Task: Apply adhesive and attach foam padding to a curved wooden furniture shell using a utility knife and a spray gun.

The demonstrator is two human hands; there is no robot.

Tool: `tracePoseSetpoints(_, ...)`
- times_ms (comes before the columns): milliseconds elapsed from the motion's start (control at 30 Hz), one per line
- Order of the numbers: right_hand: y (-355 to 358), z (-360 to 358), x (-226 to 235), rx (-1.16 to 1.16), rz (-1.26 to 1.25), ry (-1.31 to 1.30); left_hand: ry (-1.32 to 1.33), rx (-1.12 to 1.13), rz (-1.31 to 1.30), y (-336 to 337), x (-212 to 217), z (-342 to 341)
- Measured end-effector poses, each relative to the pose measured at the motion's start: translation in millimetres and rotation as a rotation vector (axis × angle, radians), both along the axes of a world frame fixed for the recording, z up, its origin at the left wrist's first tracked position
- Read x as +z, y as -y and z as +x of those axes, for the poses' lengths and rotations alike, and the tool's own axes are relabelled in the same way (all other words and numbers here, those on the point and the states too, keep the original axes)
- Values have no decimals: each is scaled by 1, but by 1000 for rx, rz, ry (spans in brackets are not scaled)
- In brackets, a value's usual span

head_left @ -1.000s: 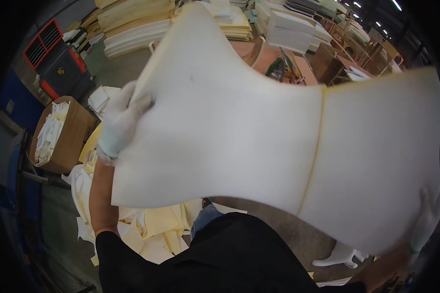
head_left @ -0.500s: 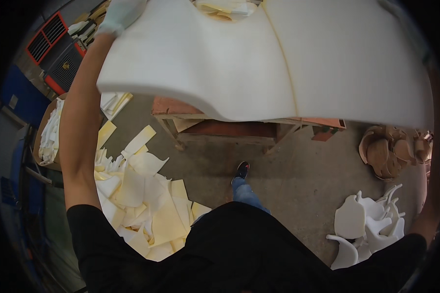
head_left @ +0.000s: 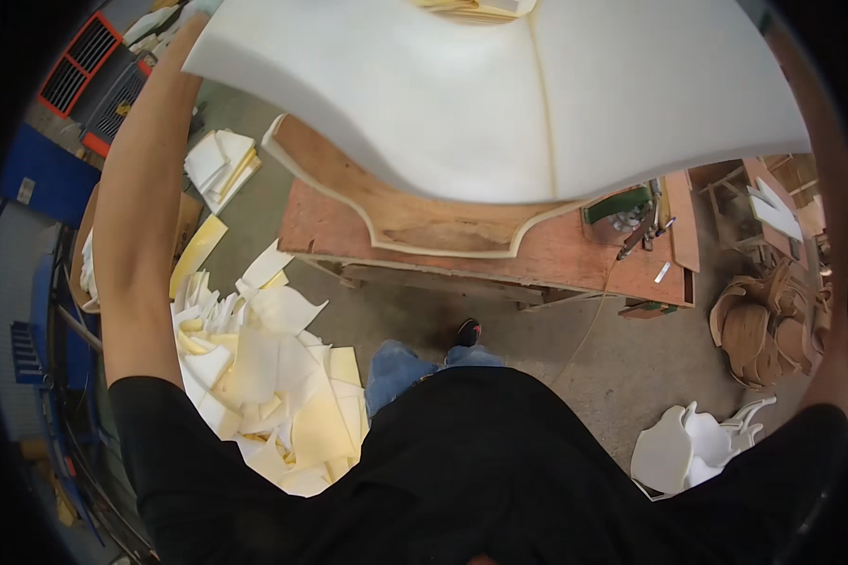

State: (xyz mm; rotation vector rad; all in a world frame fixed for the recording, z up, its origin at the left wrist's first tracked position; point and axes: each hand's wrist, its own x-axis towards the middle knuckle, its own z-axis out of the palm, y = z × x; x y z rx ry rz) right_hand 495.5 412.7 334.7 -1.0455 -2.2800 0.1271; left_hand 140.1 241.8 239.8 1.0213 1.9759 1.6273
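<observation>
A large white foam sheet (head_left: 424,113) with a yellowish seam is stretched between my raised arms and fills the upper view. My left hand (head_left: 198,8), in a pale glove, grips its far left corner at the picture's top edge, fingers mostly cut off. At the right side of the sheet my right hand (head_left: 766,17) holds on, largely lost in the dark rim. Under the sheet a curved wooden shell (head_left: 443,231) with a pale edge lies on the reddish workbench (head_left: 575,268). The sheet covers the shell's far part.
Foam offcuts (head_left: 292,377) are heaped on the floor at left, beside a small foam stack (head_left: 221,169). A spray gun (head_left: 639,235) with a hose lies at the bench's right. Brown curved wooden shells (head_left: 763,330) and white padded pieces (head_left: 693,447) stand on the right.
The foam sheet has shifted up and away, baring the wooden shell, the bench top and the spray gun. My left hand has moved left, nearly out of the picture.
</observation>
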Motion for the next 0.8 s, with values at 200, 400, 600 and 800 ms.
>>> tracePoseSetpoints(200, -14, -46, -37, -207, 12, 129, -551, -70, 20, -75, -39, -96)
tracePoseSetpoints(400, -121, -39, -89, 62, 7, -85, -316, -144, -31, -94, -55, -44)
tracePoseSetpoints(600, -127, -59, -98, 44, -19, -3, -467, -178, -115, -87, -72, -56)
tracePoseSetpoints(800, -121, -45, -96, -9, 11, 41, -441, -239, -106, -102, -89, -56)
